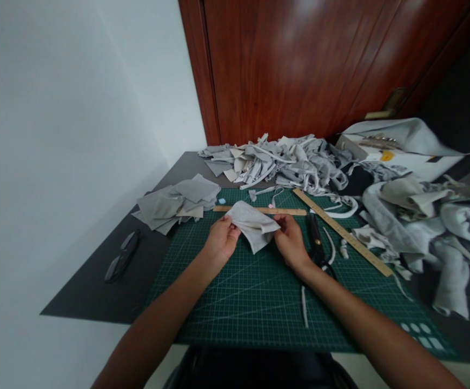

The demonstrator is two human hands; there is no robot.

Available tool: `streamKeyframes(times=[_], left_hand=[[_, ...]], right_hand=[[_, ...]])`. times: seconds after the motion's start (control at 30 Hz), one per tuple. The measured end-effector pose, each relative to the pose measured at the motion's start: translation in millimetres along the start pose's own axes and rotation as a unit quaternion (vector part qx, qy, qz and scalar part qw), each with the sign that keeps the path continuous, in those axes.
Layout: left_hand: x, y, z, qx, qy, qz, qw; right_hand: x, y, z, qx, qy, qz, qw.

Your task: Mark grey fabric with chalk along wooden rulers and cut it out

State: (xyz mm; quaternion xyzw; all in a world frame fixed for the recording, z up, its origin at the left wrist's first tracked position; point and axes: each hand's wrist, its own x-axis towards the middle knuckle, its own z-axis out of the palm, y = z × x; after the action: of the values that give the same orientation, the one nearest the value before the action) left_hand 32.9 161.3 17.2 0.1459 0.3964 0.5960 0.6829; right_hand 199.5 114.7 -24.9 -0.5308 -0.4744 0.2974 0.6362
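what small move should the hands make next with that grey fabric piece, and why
Probably ease the left hand and right hand slightly apart to flatten the grey fabric piece: they pinch it at opposite sides, and a fold shows between them, above the green cutting mat.

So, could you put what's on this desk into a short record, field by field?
Left hand: pinching the left part of a grey cloth
Right hand: holding the cloth's right corner
Below the hands: green mat
Left side: cloth pile, glasses
Beyond the cloth: flat ruler
Right of the cloth: slanted ruler, black tool
Back: scrap heap, white box
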Motion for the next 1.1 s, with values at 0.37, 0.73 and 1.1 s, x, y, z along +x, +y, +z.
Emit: streamKeyframes(times=[0.37, 0.73, 1.1], left_hand=[[-1.6, 9.8, 3.5, -0.019, 0.011, 0.003, 1.0], [-13.9, 8.3, 11.4, -0.04, 0.024, -0.01, 0.999], [-0.1, 10.8, 1.3, -0.022, -0.002, 0.005, 1.0]], right_hand=[[-8.7, 8.7, 8.9, 0.02, -0.045, 0.026, 0.998], [1.5, 8.3, 1.4, -0.013, -0.024, 0.013, 1.0], [1.5, 1.6, 1.3, -0.053, 0.013, 0.003, 0.998]])
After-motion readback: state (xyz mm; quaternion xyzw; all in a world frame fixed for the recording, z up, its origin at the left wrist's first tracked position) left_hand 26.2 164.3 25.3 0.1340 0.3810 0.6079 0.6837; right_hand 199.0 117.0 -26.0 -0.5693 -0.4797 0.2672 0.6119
